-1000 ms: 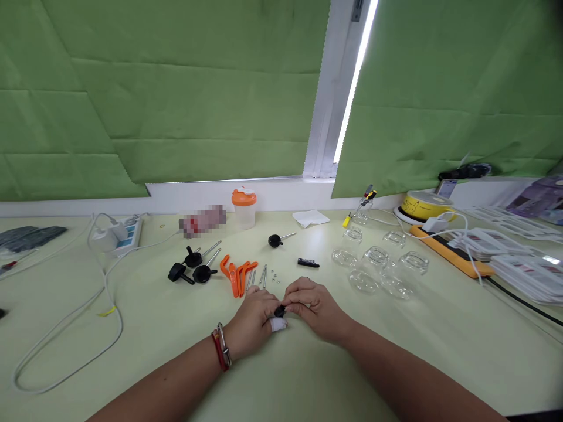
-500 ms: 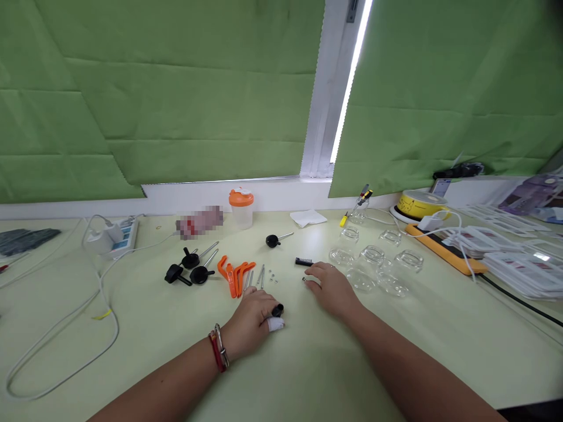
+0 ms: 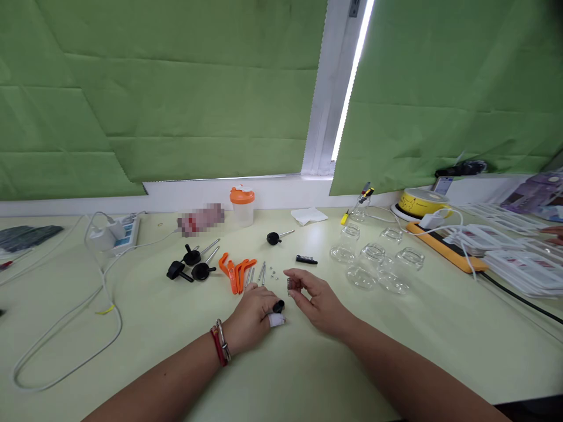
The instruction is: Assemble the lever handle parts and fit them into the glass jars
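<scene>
My left hand (image 3: 254, 310) is closed around a black part (image 3: 278, 306), whose round end shows by the white-wrapped thumb. Between the thumb and fingers of my right hand (image 3: 319, 302) is a small metal spring (image 3: 289, 285), just to the right of the black part. Beyond my right hand lies a black piece with a spring (image 3: 307, 259). Orange levers (image 3: 231, 276), metal rods (image 3: 262, 273) and several tiny nuts (image 3: 272, 274) lie beyond my left hand. Black caps with rods (image 3: 201, 271) are grouped farther left, and another one (image 3: 273, 238) sits farther back.
Clear glass jars (image 3: 361, 274) stand to the right, with screwdrivers (image 3: 361, 202) behind. An orange power strip (image 3: 446, 249) and stacked plastic trays (image 3: 525, 269) are farther right. A cup with an orange lid (image 3: 242, 205) is at the back. White cable loops lie left. Another person's fingers show at the right edge.
My right hand has moved left and toward my left hand, and a spring now shows between its fingers. A person's fingers have appeared at the right edge. My left hand has barely moved.
</scene>
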Demonstrator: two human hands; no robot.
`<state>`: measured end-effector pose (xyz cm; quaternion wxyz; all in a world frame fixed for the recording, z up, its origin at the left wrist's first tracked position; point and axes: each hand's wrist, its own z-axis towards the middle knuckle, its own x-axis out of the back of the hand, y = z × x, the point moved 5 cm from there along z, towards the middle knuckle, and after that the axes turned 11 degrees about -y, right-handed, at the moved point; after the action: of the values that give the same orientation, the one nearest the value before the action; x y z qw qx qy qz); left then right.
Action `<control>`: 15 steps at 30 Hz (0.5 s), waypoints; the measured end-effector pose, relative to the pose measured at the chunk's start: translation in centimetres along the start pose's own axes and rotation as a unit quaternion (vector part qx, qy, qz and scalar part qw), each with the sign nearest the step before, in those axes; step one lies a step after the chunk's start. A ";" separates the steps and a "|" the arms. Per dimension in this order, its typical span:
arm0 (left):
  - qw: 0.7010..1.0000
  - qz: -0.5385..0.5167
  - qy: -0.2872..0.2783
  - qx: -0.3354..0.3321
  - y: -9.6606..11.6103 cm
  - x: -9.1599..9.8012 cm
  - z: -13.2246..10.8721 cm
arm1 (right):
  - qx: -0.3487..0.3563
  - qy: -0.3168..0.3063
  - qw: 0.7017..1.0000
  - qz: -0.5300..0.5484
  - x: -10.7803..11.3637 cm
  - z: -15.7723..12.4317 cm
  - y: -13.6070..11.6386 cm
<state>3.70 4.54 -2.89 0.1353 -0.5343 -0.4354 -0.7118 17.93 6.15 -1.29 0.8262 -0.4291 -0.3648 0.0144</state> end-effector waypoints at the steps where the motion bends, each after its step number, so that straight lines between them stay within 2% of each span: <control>1: 1.000 0.004 0.001 0.000 0.0 0.0 0.0 | 0.015 0.003 1.000 0.019 -0.3 -0.1 -0.4; 5: 1.000 0.019 0.001 0.000 0.1 0.0 0.0 | 0.040 -0.001 0.999 0.032 -1.0 -0.1 -0.9; 15: 1.000 0.016 0.008 -0.003 -0.1 -0.2 0.0 | 0.086 -0.044 0.995 -0.031 -1.0 -0.1 -1.8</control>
<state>3.76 4.57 -3.14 0.1488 -0.5356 -0.4239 -0.7150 16.75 4.56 -0.64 0.8434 -0.3439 -0.4109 0.0391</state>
